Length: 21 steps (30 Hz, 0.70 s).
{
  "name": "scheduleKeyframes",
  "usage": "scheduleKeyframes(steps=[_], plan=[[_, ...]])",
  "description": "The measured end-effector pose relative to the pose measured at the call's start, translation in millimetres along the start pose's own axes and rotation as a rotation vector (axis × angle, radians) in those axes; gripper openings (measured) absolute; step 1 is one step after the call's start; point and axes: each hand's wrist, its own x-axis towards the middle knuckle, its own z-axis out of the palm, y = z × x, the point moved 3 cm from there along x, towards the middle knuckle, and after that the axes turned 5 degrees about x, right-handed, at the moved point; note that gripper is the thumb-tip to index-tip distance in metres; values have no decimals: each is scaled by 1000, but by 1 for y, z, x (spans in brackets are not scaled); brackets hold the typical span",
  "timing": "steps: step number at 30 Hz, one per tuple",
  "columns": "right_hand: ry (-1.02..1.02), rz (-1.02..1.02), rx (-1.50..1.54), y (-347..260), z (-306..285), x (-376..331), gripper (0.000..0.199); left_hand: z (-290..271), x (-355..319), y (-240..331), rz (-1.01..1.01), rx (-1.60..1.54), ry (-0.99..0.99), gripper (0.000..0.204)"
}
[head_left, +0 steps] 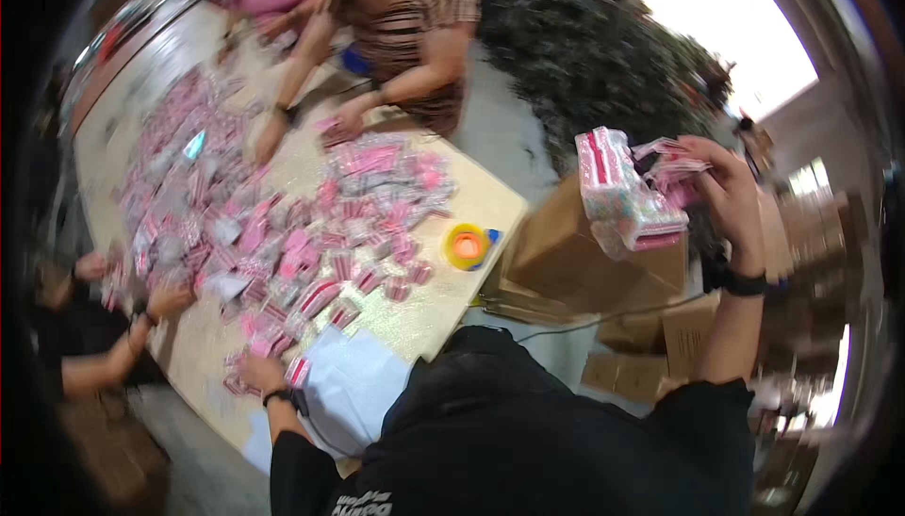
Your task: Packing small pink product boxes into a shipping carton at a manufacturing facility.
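A pale table (485, 191) bears a loose heap of small pink-and-white packets (300, 252), and at its near side the left hand (256, 370) touches a few, though I cannot tell whether it grips them. Further right, above a brown carton (589, 257) whose inside is hidden, hangs a shimmering see-through bag (613, 200) with pink-striped contents, beside pink pieces (674, 169) clamped in the right hand (724, 186).

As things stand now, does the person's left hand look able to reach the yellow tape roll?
Probably yes: the yellow tape roll lies uncovered near the table's corner. Only low pink-striped packets and a white sheet seem to lie between it and the left hand.
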Motion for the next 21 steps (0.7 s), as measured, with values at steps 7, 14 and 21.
scheduleKeyframes(steps=[7,14,21], plan=[[225,117,-276,150,-81,-47,19,23,36,-66,-5,-834,22,43],[-260,372,-531,333,-52,-109,14,-134,-14,-35,-64,-893,-47,42],[-460,464,-390,383,-44,-132,14,-354,-62,75,601,-739,138,36]])
